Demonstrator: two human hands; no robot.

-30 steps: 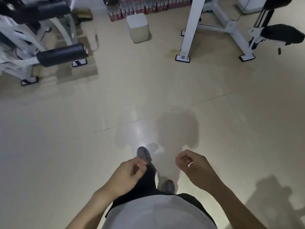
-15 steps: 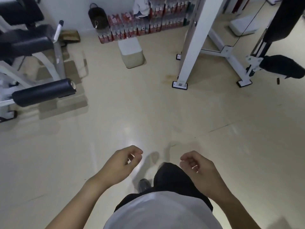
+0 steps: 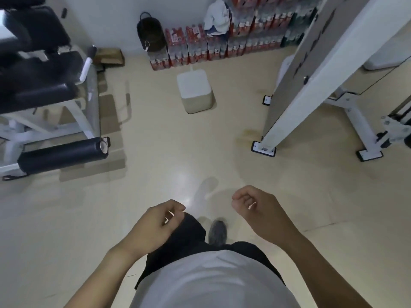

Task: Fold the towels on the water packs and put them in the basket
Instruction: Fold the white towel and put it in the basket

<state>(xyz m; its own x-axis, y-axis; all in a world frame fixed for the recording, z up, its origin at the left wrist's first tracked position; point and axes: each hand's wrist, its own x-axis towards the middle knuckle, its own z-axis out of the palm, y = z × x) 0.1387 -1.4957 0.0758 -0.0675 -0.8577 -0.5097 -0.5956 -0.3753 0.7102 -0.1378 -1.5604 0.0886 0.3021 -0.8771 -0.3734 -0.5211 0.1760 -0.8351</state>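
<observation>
Dim, soft — floor (image 3: 184, 192) glare

- A white T-shirt (image 3: 213, 283) covers the torso, plain, with no print showing.
- Black shorts (image 3: 189, 243) show below the shirt's hem.
- A grey sneaker (image 3: 218, 232) is on the one visible foot, blurred.
- Both forearms are bare, without sleeves.

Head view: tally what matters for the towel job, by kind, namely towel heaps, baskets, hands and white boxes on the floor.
Towel heap on the water packs: 1
Dark basket beside the packs: 1
Hands, left hand and right hand, both empty: 2
White box on the floor: 1
Total: 5
</observation>
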